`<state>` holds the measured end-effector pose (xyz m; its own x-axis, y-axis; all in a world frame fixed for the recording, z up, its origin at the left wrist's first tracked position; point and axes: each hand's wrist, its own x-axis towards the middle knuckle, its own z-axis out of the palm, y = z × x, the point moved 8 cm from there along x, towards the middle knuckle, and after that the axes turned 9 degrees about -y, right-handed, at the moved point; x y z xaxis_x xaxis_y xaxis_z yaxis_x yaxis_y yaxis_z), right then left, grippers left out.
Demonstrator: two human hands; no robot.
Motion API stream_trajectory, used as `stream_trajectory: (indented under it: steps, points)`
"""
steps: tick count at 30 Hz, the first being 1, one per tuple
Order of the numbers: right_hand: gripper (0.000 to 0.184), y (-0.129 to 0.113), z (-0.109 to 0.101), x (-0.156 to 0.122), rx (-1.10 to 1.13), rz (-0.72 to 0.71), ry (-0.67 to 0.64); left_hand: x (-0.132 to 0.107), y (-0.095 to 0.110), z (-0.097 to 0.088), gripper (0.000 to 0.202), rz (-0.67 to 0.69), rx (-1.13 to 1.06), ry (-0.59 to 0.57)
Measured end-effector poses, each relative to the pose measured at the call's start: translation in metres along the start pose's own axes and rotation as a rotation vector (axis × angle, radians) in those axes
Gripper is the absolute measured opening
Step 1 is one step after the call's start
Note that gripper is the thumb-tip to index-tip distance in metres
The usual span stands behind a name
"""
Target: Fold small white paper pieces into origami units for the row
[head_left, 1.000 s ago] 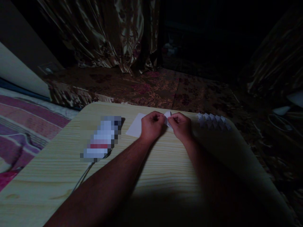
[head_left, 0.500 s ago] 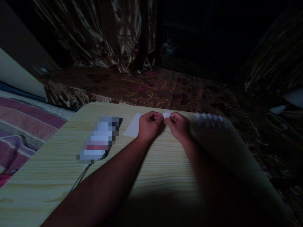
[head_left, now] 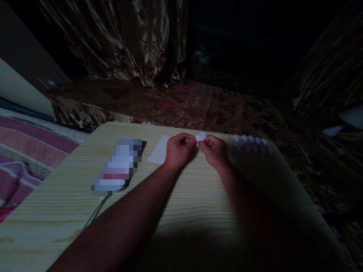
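Note:
Between my two hands, near the table's far edge, is a small piece of folded white paper [head_left: 201, 137]. My left hand [head_left: 180, 150] pinches it from the left with thumb and fingertips. From the other side my right hand [head_left: 213, 149] grips it, thumb in front and fingers curled. A flat stack of white paper [head_left: 159, 150] lies just left of my left hand, which covers its right part. To the right of my right hand stand several small folded white paper pieces [head_left: 253, 145], lined up in rows near the far right corner.
A blurred-out device [head_left: 120, 164] with a white cable [head_left: 95, 212] lies on the left of the pale wooden table [head_left: 198, 204]. A striped bedcover [head_left: 36, 143] borders the left side. Patterned curtains [head_left: 153, 41] hang behind; the room is dark.
Slightly more of the white paper shows between my fingertips than before. Both hands keep nearly the same place and grip; the view has shifted very slightly.

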<state>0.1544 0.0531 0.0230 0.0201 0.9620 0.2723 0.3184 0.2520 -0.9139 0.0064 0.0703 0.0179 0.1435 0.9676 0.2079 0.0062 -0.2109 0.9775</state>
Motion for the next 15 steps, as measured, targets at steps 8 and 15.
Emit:
stream_trajectory:
  steps: [8,15]
  points:
    - [0.019,0.0004,0.0009,0.0005,0.023,0.012,-0.004,-0.0001,-0.0007,0.0006,0.016,-0.012,-0.012,-0.008]
    - [0.019,0.0011,0.0019,0.0008,0.036,0.025,-0.016,0.0004,-0.0015,0.0001,0.015,-0.003,0.007,-0.004]
